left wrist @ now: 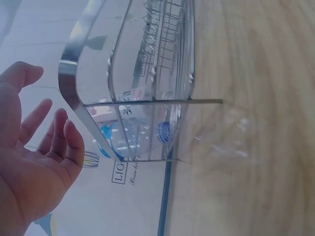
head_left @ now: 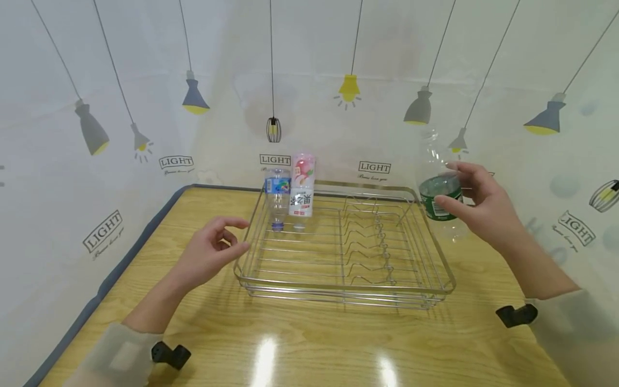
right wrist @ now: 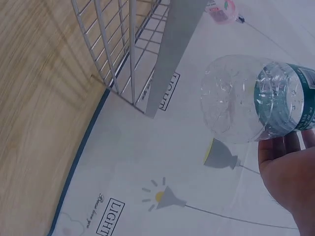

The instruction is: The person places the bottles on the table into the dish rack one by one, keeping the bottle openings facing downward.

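My right hand (head_left: pixel 483 207) grips a clear plastic bottle (head_left: pixel 441 198) with a green label, thumb on one side and fingers on the other. The bottle is upright beyond the right side of a metal wire dish rack (head_left: pixel 340 288). In the right wrist view its clear base points toward the rack. My left hand (head_left: pixel 208 250) hovers beside the rack's left rim, fingers loosely bent and holding nothing. Inside the rack at the back left, a blue-labelled bottle (head_left: pixel 278 185) stands cap down. Touching or close beside it is a pink and white labelled bottle (head_left: pixel 302 185).
The rack stands on a wooden table (head_left: pixel 309 338). Wavy wire dividers (head_left: pixel 367 250) fill its right half. Behind the table hangs a pale sheet (head_left: pixel 309 48) printed with lamps, with a dark blue border along the table's edge.
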The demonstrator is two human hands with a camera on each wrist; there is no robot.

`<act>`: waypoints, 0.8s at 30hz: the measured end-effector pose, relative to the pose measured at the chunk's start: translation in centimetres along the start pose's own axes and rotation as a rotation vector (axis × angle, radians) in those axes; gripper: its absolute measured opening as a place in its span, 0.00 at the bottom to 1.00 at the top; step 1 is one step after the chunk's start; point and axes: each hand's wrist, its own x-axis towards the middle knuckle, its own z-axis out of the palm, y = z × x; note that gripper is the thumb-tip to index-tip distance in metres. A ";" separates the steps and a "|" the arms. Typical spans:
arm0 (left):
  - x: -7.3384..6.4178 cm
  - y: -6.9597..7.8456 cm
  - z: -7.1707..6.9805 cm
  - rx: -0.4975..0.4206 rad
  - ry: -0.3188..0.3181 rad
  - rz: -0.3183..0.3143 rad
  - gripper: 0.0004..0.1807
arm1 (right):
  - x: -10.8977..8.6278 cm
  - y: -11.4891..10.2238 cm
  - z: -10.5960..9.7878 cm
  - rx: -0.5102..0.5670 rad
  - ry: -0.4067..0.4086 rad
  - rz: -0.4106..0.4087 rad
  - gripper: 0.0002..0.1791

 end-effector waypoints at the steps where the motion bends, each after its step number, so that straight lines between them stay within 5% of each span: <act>1: 0.2 0.3 0.0 -0.002 0.002 0.011 0.21 | 0.0 -0.3 0.4 -0.008 -0.017 -0.013 0.36; 14: 3.2 5.2 2.1 -0.124 -0.058 0.103 0.24 | -0.7 -4.1 4.6 -0.081 -0.259 -0.031 0.40; 24: 6.1 7.7 5.5 -0.160 -0.194 0.115 0.31 | -0.8 -5.2 7.0 -0.137 -0.322 -0.202 0.41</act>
